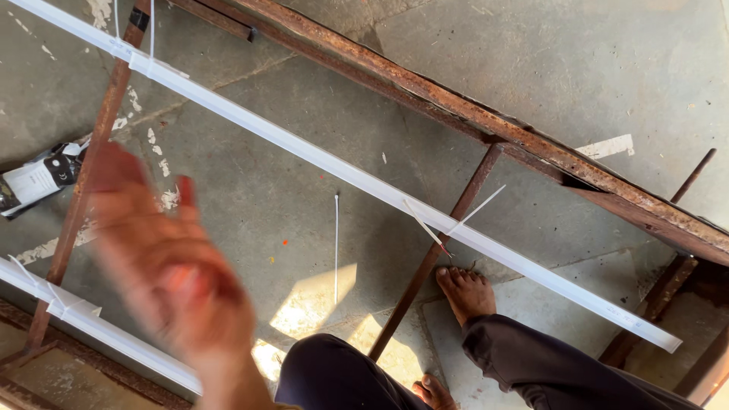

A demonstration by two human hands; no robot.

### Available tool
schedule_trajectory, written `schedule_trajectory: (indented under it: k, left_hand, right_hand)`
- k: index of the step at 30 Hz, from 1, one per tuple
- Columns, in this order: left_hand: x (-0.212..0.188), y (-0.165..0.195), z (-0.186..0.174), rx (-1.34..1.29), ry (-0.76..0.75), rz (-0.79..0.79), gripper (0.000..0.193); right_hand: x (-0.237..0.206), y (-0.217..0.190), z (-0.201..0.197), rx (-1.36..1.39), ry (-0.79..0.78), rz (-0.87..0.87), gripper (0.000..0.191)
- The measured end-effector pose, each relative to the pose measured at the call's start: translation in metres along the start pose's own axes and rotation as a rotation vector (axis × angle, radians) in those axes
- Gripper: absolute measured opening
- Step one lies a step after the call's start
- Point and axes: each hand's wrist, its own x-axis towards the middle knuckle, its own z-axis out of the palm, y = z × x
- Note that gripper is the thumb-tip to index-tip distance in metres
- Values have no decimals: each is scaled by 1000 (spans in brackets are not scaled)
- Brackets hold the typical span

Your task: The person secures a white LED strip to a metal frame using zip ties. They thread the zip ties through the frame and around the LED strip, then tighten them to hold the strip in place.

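Note:
My left hand [163,266] is raised in the lower left, blurred by motion, fingers spread and nothing in it. It hovers over a short white strip [114,334] that is fastened with white cable ties to a rusty metal frame [456,114]. A long white strip [364,182] runs diagonally across the frame from upper left to lower right. Cable ties [456,220] hold it at a rusty crossbar [437,258], their loose ends sticking out. A single loose cable tie [336,243] lies on the concrete floor. My right hand is out of view.
My bare feet [465,292] and dark trousers [547,364] are at the bottom, one foot beside the crossbar. A black and white packet [34,181] lies on the floor at the left edge. More rusty bars [87,175] cross the concrete floor.

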Motion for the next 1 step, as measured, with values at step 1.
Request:
schedule_trajectory:
  k: [1]
  left_hand:
    - [29, 63, -63, 3, -2, 6, 67]
  right_hand:
    - [-12, -18, 37, -54, -95, 0, 34]
